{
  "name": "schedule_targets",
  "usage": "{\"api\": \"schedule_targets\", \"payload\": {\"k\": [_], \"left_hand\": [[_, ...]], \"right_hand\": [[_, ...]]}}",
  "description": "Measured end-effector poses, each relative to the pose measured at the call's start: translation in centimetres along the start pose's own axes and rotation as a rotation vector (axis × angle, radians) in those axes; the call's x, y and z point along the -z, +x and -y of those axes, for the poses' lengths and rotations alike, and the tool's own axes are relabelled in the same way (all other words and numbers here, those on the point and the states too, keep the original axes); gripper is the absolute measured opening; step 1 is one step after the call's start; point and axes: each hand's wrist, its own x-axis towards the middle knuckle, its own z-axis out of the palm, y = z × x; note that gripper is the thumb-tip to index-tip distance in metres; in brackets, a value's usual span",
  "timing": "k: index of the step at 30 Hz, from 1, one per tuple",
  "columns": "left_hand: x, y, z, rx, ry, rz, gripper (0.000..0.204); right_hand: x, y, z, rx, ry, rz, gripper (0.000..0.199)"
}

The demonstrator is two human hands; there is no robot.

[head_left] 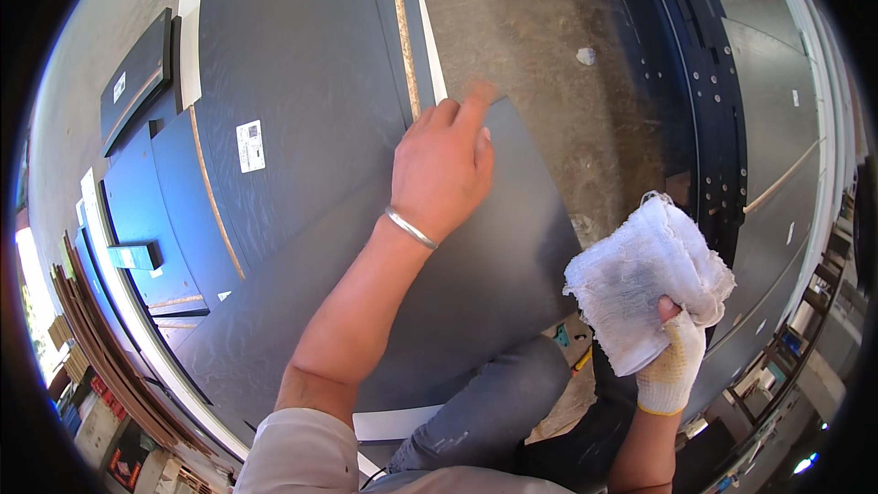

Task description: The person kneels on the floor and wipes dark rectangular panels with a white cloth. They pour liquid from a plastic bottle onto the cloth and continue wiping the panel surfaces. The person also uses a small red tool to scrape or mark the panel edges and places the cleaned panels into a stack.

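Note:
My left hand [441,163], bare and with a silver bangle [411,228] at its wrist, is over the far edge of a dark grey panel [476,284]. Its index finger is stretched out and smeared by motion, the thumb stands apart, and no object shows in it. I cannot tell whether it touches the panel. At the right, my right hand [675,357] wears a cream knitted glove that leaves the thumb tip bare. It grips a folded white rag [645,274] with a greyish smudge, beside the panel's right corner. The fingers under the rag are hidden.
More dark panels [302,55] with chipboard edges lie stacked at the left, one bearing a white label [250,146]. Dark drilled boards [704,82] stand along the right. A white scrap [585,56] lies on the concrete floor [521,18]. Brown strips [110,338] are piled lower left.

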Motion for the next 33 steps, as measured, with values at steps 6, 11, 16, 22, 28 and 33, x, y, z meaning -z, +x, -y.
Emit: {"api": "schedule_targets", "payload": {"k": [6,11,16,22,28,33], "left_hand": [[0.1,0.0,0.4,-0.106,0.123,0.076,0.047],[0.0,-0.2,0.2,-0.099,0.150,0.051,0.046],[0.9,0.7,0.9,-0.015,-0.027,0.248,0.048],[2.1,1.1,0.9,-0.010,-0.038,0.371,0.052],[1.4,0.8,1.5,-0.009,0.053,0.329,0.050],[0.1,1.2,2.5,-0.084,0.127,0.191,0.046]], "right_hand": [[-1.0,0.0,-2.1,0.048,-0.243,0.121,0.060],[-4.6,-1.5,-5.2,0.563,-0.980,0.259,0.055],[-8.9,-4.0,-7.7,0.836,-1.604,0.928,0.073],[-9.7,-5.8,-7.6,0.748,-1.509,1.107,0.087],[-6.8,-3.5,-2.9,0.937,-1.306,0.856,0.058],[7.6,-2.8,3.9,0.666,-0.687,-0.069,0.038]]}}
